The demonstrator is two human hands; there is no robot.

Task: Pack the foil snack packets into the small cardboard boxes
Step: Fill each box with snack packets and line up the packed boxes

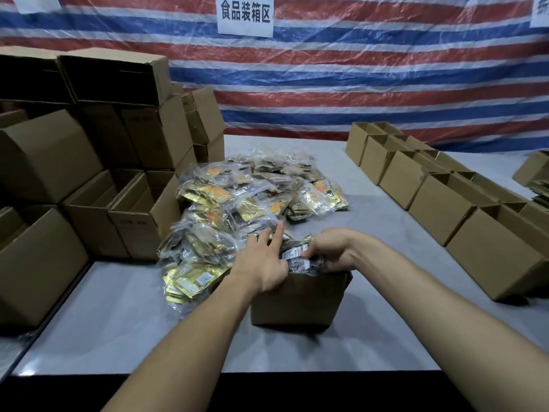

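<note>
One bundle (pixel 298 258) of foil packets sits in the open top of a small box (pixel 297 301) on the table (pixel 118 322) — the left hand (pixel 261 264) lies on its left end, fingers straight and spread; the right hand (pixel 329 254) curls its fingers round the right end. Just behind lies the pile (pixel 243 197) of bagged packets, with a row (pixel 439 200) of open boxes to the right and stacked cartons (pixel 59 173) to the left.

gold foil packets (pixel 237 200), brown cardboard boxes (pixel 300 298), grey table (pixel 124 316), red, white and blue striped tarp (pixel 371 78)
</note>
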